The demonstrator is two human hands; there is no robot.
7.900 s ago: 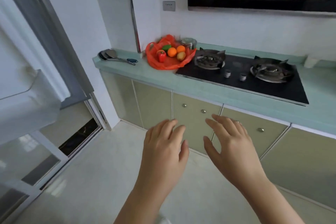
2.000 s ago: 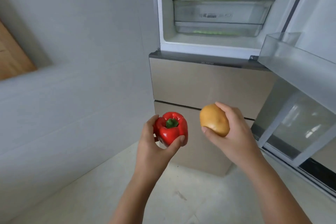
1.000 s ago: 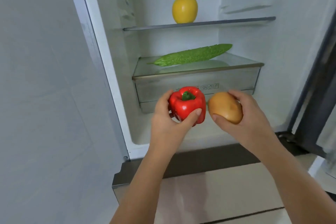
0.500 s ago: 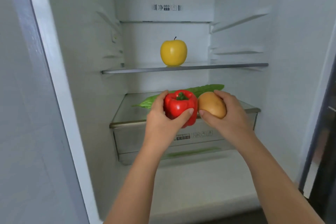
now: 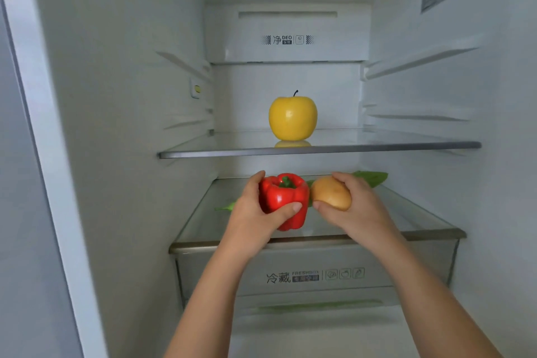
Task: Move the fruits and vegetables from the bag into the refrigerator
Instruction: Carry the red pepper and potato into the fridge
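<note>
Two pieces of produce have risen in the last second to the refrigerator's lower glass shelf point(image 5: 412, 221). The left hand point(image 5: 255, 212) grips a red pepper point(image 5: 283, 200) and the right hand point(image 5: 357, 209) grips a potato point(image 5: 331, 193), side by side near the shelf's front, before a green gourd point(image 5: 373, 179). A yellow apple point(image 5: 292, 115) sits on the shelf above. Neither looks set down yet, so release seems next.

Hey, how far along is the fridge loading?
Done: a yellow apple sits on the upper shelf, a green vegetable lies on the lower shelf. In hand: the left hand grips a red bell pepper, the right hand a potato, both over it. Left: setting them down; the bag is out of view.
</note>
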